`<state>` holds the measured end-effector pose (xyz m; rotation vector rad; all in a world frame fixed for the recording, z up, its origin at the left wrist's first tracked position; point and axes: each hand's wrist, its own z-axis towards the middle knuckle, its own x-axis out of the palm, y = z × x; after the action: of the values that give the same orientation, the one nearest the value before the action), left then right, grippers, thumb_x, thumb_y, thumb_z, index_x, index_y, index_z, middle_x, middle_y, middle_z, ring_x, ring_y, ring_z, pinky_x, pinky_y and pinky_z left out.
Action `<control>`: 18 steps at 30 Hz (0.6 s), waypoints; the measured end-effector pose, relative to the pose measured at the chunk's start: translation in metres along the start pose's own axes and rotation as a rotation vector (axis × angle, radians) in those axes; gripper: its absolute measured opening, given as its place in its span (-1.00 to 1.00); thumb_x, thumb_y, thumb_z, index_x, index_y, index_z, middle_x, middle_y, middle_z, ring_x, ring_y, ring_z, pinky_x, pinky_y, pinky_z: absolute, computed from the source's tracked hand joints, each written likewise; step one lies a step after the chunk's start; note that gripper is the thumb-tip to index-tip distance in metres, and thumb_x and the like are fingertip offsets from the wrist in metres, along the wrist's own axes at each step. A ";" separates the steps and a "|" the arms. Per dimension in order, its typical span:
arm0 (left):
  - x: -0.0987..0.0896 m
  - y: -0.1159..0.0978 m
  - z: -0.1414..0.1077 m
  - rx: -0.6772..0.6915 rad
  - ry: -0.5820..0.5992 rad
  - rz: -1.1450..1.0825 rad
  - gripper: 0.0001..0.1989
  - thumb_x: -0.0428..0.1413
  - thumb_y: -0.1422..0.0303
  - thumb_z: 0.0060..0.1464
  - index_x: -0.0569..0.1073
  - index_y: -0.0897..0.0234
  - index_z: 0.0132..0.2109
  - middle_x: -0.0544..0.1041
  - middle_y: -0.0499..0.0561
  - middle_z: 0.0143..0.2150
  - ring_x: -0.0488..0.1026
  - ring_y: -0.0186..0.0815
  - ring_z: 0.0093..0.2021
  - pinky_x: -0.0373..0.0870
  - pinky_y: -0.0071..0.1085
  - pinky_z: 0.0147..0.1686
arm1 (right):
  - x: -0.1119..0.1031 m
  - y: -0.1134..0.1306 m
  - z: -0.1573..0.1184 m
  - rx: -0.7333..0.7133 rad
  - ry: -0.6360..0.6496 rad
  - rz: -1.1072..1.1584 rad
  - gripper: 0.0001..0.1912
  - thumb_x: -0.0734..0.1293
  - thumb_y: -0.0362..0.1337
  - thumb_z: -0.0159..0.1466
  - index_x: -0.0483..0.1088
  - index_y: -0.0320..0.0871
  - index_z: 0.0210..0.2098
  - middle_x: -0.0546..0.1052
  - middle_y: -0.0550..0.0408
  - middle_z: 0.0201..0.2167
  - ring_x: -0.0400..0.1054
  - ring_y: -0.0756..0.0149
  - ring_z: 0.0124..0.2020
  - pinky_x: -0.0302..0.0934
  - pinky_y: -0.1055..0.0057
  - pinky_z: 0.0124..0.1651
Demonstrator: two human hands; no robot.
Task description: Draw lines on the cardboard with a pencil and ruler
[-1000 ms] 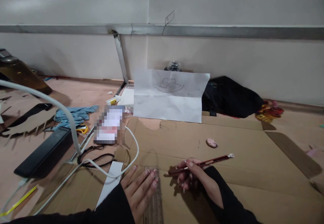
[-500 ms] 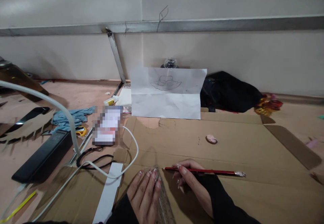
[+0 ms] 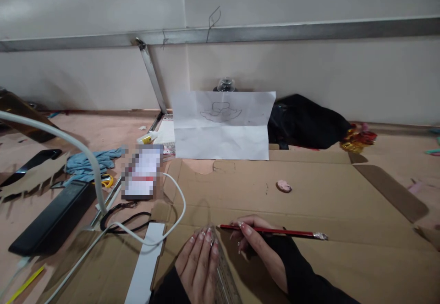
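Observation:
My right hand (image 3: 256, 240) pinches a red pencil (image 3: 288, 232) near its tip. The tip points left, just above the cardboard (image 3: 319, 194) and close to the ruler's far end. Whether it touches the surface I cannot tell. Flat over a clear ruler (image 3: 225, 274), my left hand (image 3: 199, 260) presses it onto the cardboard with fingers stretched forward. A faint curved line shows beyond the fingertips. Behind the cardboard stands a creased white sheet (image 3: 222, 141) with a pencil outline drawn on it. A small pinkish oval piece (image 3: 283, 186) lies on the cardboard.
On the left are a phone (image 3: 142, 175), a black power bank (image 3: 53, 217), a white cable (image 3: 184, 198) and a blue glove (image 3: 91, 163). A white strip (image 3: 146, 260) lies beside my left hand. A black cloth-like bundle (image 3: 305, 120) sits by the wall.
The view has shifted slightly, so most things appear a little further left. Both hands, the ruler and the pencil keep nearly the same places on the cardboard.

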<state>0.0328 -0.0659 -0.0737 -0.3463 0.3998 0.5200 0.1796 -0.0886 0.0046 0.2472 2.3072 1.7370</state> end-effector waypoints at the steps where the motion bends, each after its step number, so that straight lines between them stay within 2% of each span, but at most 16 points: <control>1: 0.000 -0.001 0.000 -0.007 -0.008 -0.003 -0.57 -0.34 0.56 0.20 0.44 0.45 -0.23 0.53 0.17 -0.26 0.42 -0.21 -0.08 0.28 -0.27 -0.05 | 0.000 0.000 -0.001 0.005 0.000 -0.004 -0.54 0.22 0.09 0.12 0.40 -0.23 -0.40 0.49 0.01 -0.54 0.30 0.42 -0.58 0.17 0.48 -0.53; 4: -0.002 0.000 0.002 -0.015 -0.025 -0.002 -0.58 -0.32 0.58 0.19 0.44 0.45 -0.24 0.53 0.18 -0.27 0.43 -0.21 -0.09 0.28 -0.27 -0.04 | -0.001 -0.001 -0.002 0.007 0.015 -0.010 -0.54 0.21 0.08 0.13 0.39 -0.23 -0.38 0.48 0.02 -0.53 0.29 0.42 -0.58 0.18 0.48 -0.52; 6: -0.007 0.004 0.006 0.039 0.028 0.017 -0.60 -0.30 0.60 0.17 0.44 0.47 -0.24 0.53 0.19 -0.27 0.42 -0.21 -0.09 0.27 -0.28 -0.02 | -0.001 -0.002 -0.002 -0.007 0.030 -0.039 -0.55 0.20 0.07 0.15 0.40 -0.23 -0.38 0.48 0.02 -0.54 0.30 0.41 -0.57 0.19 0.47 -0.51; 9: -0.020 0.014 0.015 0.264 0.292 0.065 -0.62 -0.28 0.60 0.15 0.43 0.54 -0.19 0.51 0.24 -0.20 0.41 -0.18 -0.06 0.23 -0.28 0.03 | 0.000 -0.004 -0.002 -0.026 0.025 -0.080 -0.55 0.20 0.06 0.15 0.41 -0.24 -0.37 0.48 0.01 -0.55 0.31 0.39 -0.57 0.20 0.45 -0.51; 11: -0.028 0.019 0.020 0.350 0.382 0.096 -0.62 -0.28 0.60 0.15 0.43 0.55 -0.17 0.49 0.25 -0.16 0.40 -0.17 -0.05 0.18 -0.26 0.06 | 0.000 -0.004 -0.002 -0.019 0.013 -0.084 -0.54 0.20 0.08 0.14 0.41 -0.24 -0.37 0.48 0.01 -0.56 0.31 0.38 -0.58 0.20 0.44 -0.51; 15: -0.031 0.020 0.020 0.360 0.346 0.100 -0.62 -0.27 0.59 0.15 0.44 0.56 -0.18 0.49 0.28 -0.18 0.41 -0.14 -0.06 0.18 -0.21 0.06 | 0.000 -0.004 -0.002 -0.015 0.030 -0.094 -0.54 0.19 0.07 0.16 0.40 -0.24 -0.36 0.48 0.01 -0.55 0.31 0.38 -0.57 0.21 0.45 -0.51; 18: -0.029 0.020 0.019 0.395 0.383 0.124 -0.69 -0.19 0.58 0.13 0.43 0.56 -0.16 0.49 0.29 -0.17 0.40 -0.12 -0.05 0.17 -0.19 0.07 | -0.002 -0.004 -0.002 -0.024 0.051 -0.108 -0.56 0.18 0.05 0.18 0.40 -0.22 -0.33 0.49 0.00 -0.51 0.31 0.39 -0.55 0.22 0.45 -0.49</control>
<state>0.0041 -0.0537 -0.0487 -0.0349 0.8844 0.4824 0.1806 -0.0916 0.0017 0.0734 2.2877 1.7363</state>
